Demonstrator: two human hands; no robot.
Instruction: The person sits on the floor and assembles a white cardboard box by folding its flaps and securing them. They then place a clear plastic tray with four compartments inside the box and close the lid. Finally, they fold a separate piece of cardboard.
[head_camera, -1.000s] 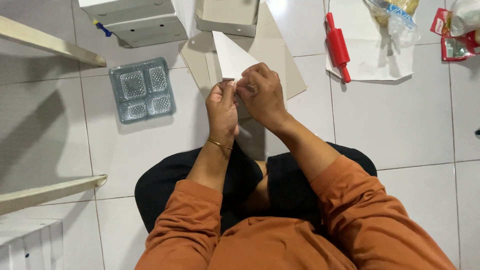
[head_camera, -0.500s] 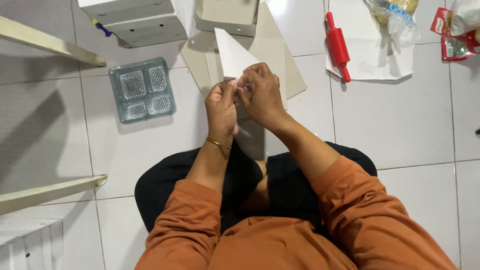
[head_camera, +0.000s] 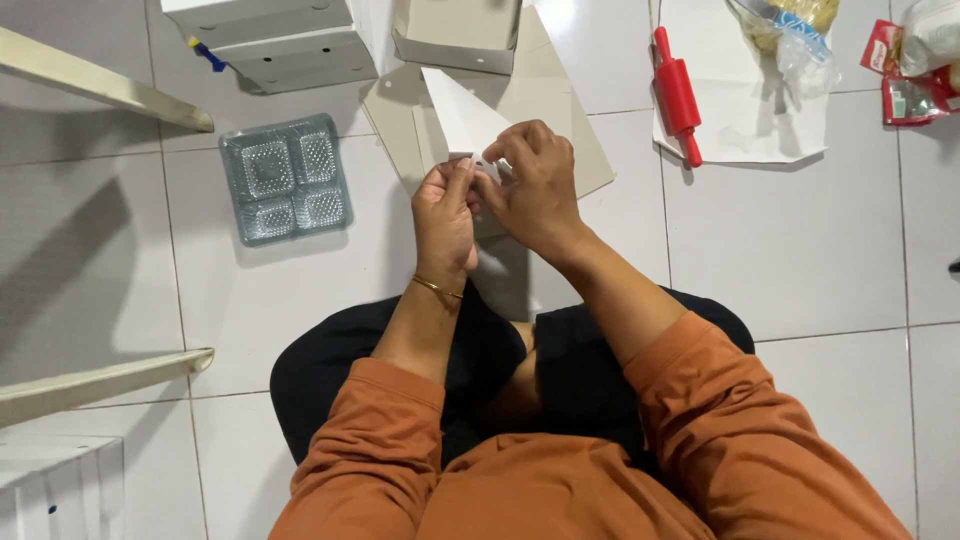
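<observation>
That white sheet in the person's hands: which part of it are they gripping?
Both the left hand and the right hand pinch the white sheet at its lower end, near them; its pointed upper part sticks up free.

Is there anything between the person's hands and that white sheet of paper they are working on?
Nothing visible. The left hand and right hand both already pinch the white paper, held up above the flat cardboard on the floor.
</observation>
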